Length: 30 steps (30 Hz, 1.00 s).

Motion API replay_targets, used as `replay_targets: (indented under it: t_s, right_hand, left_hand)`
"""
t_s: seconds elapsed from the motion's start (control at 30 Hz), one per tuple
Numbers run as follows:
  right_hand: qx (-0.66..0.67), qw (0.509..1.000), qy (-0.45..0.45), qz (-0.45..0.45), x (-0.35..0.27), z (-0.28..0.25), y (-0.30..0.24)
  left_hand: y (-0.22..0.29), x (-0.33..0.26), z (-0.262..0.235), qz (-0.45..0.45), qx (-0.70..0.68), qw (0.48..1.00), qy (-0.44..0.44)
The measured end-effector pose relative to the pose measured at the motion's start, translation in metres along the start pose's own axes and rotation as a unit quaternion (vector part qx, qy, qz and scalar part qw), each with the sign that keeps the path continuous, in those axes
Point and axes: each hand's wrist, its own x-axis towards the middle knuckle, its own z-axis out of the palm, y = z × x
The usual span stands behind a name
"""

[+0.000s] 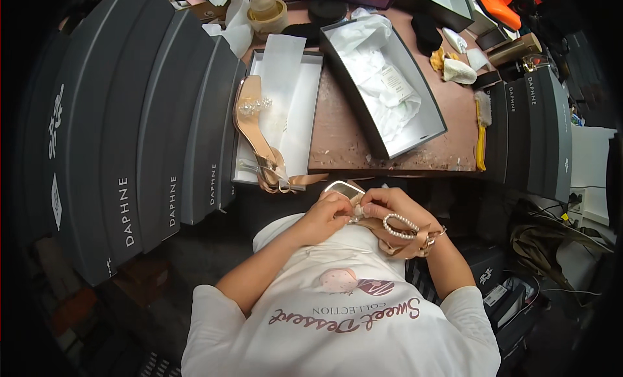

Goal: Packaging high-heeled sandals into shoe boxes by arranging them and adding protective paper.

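At my waist, by the table's front edge, both hands hold a beige sandal whose square, shiny toe [344,190] points away from me. My left hand [326,216] is closed, its fingers bent at the front strap. Closed from the other side, my right hand [396,205] pinches something small and pale at that strap; the fingers partly hide it. A loop of white pearls [401,226] and a tan satin ribbon [410,248] lie against my right wrist. The matching sandal [253,121], with a pearl-trimmed strap and clear heel, rests on its side across a shallow box part [312,111].
A dark open box [425,111] with white tissue paper [383,78] stands on the brown table [337,133]. Stacked dark shoeboxes rise at the left [169,117] and right [535,130]. A yellow-handled brush [481,130] leans at the right edge. Cloths and an orange tool [496,7] lie behind.
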Motion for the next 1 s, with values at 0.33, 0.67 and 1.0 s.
replay_targets:
  t_s: [0.33, 0.67, 1.0]
  right_hand:
    - [-0.242, 0.940, 0.118, -0.210, 0.005, -0.019, 0.012]
    - [-0.332, 0.892, -0.067, -0.299, 0.004, -0.016, -0.023]
    - [-0.382, 0.854, -0.049, -0.350, -0.025, -0.017, 0.013]
  left_hand:
    - [-0.010, 0.019, -0.014, -0.116, -0.150, 0.977, -0.101]
    - [0.032, 0.001, 0.024, -0.150, -0.320, 0.934, -0.041]
    - [0.038, 0.003, 0.019, -0.141, -0.202, 0.962, -0.119]
